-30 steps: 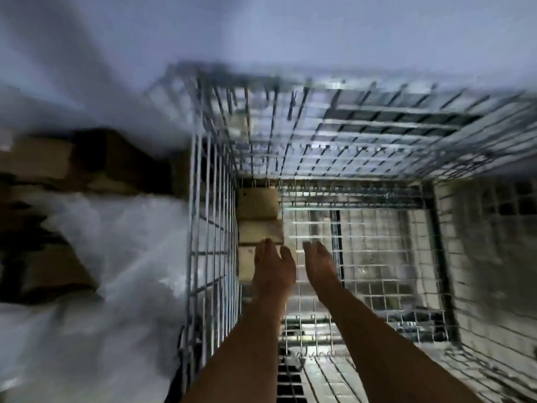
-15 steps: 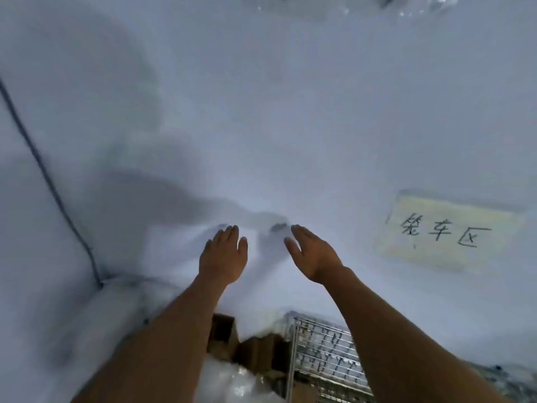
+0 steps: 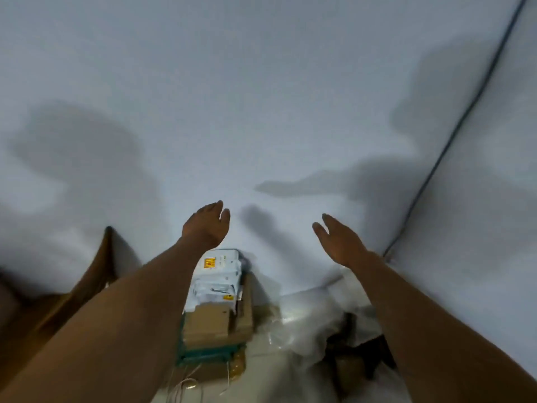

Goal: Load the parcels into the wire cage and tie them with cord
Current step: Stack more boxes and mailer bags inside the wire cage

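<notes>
A stack of parcels stands on the floor against the wall: white plastic mailers [image 3: 218, 279] on top, brown cardboard boxes [image 3: 208, 322] beneath, on a green base. My left hand [image 3: 207, 225] hovers above the stack, empty, fingers loosely apart. My right hand [image 3: 338, 241] is held out to the right of the stack, empty, palm facing left. Pale cord [image 3: 186, 385] lies on the floor in front of the stack. The wire cage is out of view.
A white wall [image 3: 261, 97] fills most of the view. A dark cable [image 3: 453, 132] runs down its right side. A brown cardboard piece [image 3: 96, 274] leans at the left. Crumpled clear plastic wrap [image 3: 313, 324] over dark boxes lies at the lower right.
The view has swung left, away from the wire cage, which has left the frame. The parcel stack has come into view under my hands, and my hands have spread further apart.
</notes>
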{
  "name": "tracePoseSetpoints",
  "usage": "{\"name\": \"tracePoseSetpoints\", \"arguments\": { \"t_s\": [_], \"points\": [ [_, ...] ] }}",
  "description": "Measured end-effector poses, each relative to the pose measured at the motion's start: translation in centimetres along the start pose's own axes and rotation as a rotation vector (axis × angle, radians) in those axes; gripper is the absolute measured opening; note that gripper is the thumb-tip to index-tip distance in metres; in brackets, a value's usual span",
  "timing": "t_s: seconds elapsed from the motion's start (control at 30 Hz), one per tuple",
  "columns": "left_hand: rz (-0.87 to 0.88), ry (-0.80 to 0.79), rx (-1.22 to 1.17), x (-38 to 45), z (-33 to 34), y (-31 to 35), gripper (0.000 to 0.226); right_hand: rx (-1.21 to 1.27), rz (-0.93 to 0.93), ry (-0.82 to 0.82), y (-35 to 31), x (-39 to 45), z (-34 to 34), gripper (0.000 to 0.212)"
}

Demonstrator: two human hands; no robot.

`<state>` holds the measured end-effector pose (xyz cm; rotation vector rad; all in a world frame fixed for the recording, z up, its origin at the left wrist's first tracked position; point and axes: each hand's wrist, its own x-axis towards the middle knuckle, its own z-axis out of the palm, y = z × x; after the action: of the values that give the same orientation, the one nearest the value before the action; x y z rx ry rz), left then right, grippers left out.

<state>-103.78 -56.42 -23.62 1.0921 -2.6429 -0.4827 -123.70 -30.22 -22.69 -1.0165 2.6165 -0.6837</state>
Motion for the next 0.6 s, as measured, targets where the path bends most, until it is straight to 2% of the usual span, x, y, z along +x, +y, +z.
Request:
{"name": "tracePoseSetpoints", "arguments": {
  "t_s": [0.17, 0.3, 0.43, 0.6],
  "points": [
    [-0.204, -0.005, -0.052, 2.6, 1.1, -12.8, 0.063, -0.016, -0.106, -0.21, -9.0, 9.2, 10.8, 0.068],
    [-0.337, -0.07, -0.105, 6.8, 5.3, -19.6, 0.062, -0.054, -0.121, -0.289, -12.7, 17.0, 19.4, 0.067],
    [-0.45, -0.164, -0.204, 10.9, 11.5, -23.6, 0.069, -0.087, -0.064, -0.349, -12.7, 22.4, 27.3, 0.066],
    [-0.558, -0.295, -0.286, 14.8, 20.4, -26.9, 0.082, -0.013, 0.118, -0.394, -8.7, 26.2, 36.9, 0.069]
  ]
}}
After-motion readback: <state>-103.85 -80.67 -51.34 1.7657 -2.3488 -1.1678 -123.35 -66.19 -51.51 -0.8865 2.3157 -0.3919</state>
